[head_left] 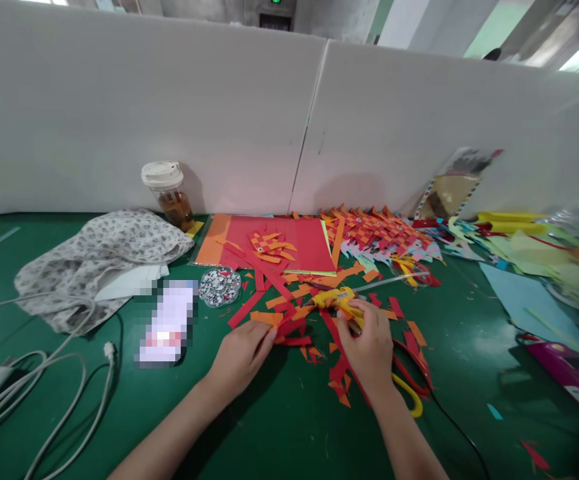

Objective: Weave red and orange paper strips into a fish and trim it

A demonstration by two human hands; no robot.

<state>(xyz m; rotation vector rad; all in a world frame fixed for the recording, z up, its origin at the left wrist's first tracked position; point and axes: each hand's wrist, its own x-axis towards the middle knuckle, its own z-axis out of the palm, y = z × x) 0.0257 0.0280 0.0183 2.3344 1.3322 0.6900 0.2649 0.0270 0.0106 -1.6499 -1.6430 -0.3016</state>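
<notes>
Glossy green tabletop [264, 440]: near its middle, left hand [243, 352] pinches thin red-and-orange paper strips [292, 330], thumb against fingers, while right hand [372, 340] curls round a yellow plastic glue gun [336, 297], its grip mostly hidden. Looped red-and-yellow handles [416, 403] lie partly covered by the right wrist; spiky woven paper [374, 225] beyond, then smooth pale partition [144, 100].

- In your right hand [369, 337]: yellow plastic glue gun [336, 297].
- Behind your left hand [242, 350]: flat red paper sheets [312, 243].
- Left of those: tall clear plastic cup [174, 203].
</notes>
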